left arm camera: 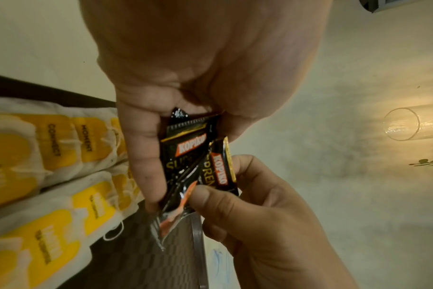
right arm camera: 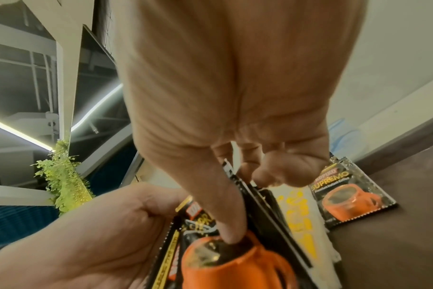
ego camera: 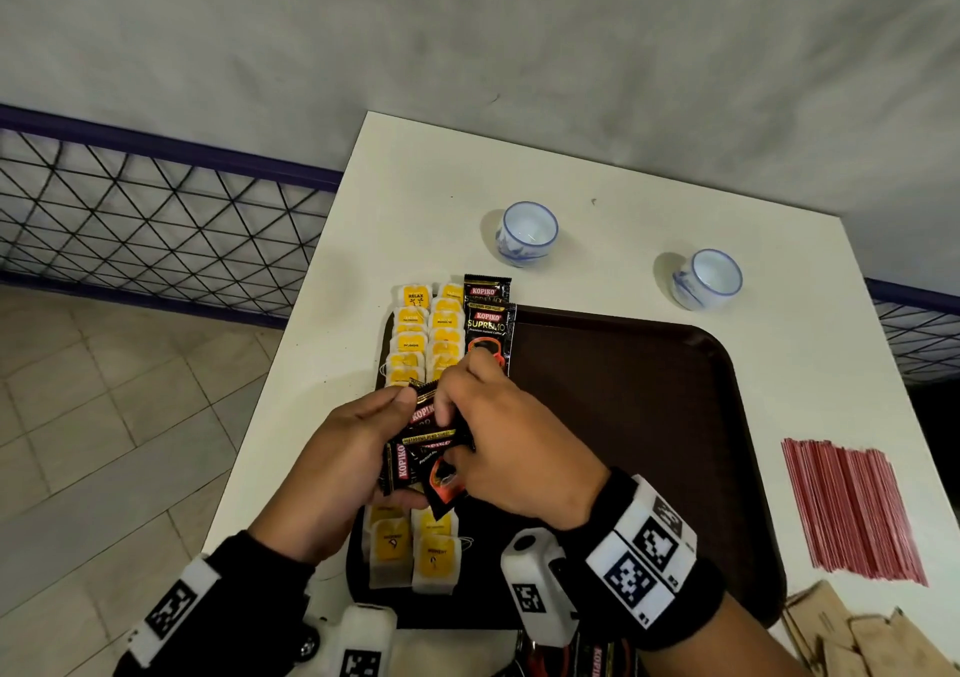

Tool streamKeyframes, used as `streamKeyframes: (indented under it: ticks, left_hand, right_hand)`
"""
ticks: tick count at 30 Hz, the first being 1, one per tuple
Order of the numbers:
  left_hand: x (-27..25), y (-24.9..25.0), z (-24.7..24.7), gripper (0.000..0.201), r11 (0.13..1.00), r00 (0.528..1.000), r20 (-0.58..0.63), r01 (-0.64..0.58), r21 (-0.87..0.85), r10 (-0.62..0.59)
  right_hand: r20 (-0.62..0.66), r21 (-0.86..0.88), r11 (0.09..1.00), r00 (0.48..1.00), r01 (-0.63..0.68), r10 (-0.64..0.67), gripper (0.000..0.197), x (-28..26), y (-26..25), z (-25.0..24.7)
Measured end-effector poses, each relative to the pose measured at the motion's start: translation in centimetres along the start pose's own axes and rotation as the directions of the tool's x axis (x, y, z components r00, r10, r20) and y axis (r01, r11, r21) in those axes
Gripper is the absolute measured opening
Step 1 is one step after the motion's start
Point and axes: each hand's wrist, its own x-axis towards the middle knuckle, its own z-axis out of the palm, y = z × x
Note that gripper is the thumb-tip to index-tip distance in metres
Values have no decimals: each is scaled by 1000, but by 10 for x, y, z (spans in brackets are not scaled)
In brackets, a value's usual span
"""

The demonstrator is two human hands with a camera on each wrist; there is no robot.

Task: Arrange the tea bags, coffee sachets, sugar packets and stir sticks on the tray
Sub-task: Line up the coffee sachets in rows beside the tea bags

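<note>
My left hand (ego camera: 371,435) grips a small bundle of black Kopiko coffee sachets (ego camera: 423,455) above the left side of the brown tray (ego camera: 623,416). My right hand (ego camera: 470,429) pinches one sachet (right arm camera: 223,260) of that bundle between thumb and fingers. In the left wrist view the left fingers (left arm camera: 141,156) clamp the fanned sachets (left arm camera: 185,162). Yellow tea bags (ego camera: 415,344) lie in two columns along the tray's left edge, partly hidden by my hands. Two coffee sachets (ego camera: 488,328) lie beside them at the far end. Red stir sticks (ego camera: 852,510) and brown sugar packets (ego camera: 852,640) lie on the table right of the tray.
Two white-and-blue cups (ego camera: 527,232) (ego camera: 706,279) stand on the white table (ego camera: 415,183) beyond the tray. More sachets (ego camera: 597,658) lie at the near edge. The table's left edge drops to a tiled floor, with a wire fence behind.
</note>
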Motion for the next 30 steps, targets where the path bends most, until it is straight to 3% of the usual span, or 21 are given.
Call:
streamKeyframes:
  ticks: [3,6,11,18,21,26,30]
  left_hand:
    - [1,2,0,24,1000,1000,-27,-16,-13,15]
    - [1,2,0,24,999,998,-53,-31,-25,30]
    - [0,1,-2,24,998,996,-70,-62,-18,61]
    - [0,1,-1,26,996,991,-92,-93,3,93]
    - [1,3,-6,25,995,987,-127,-101,-12,99]
    - [-2,0,-22,20,994,973,-208,-103,-24,96]
    - [-5,-3,-24,21,996,975,-208,-84,-15,79]
  right_hand:
    - [-43,55,998,999,-5,7,37,-1,-2,4]
    - [-63,221,975,997,-26,41,38,-2,3,7]
    - [-117,514,857,987,-37,113,17,-7,16,7]
    - [-240,608,788,968,94,70,14,-12,13,4]
    - [-321,702,699,938,139,135,16,-8,24,-7]
    - [-331,750,662,855,-19,400,18,9,79,-27]
    - [-258,700,688,830,-192,494,13,29,109,-22]
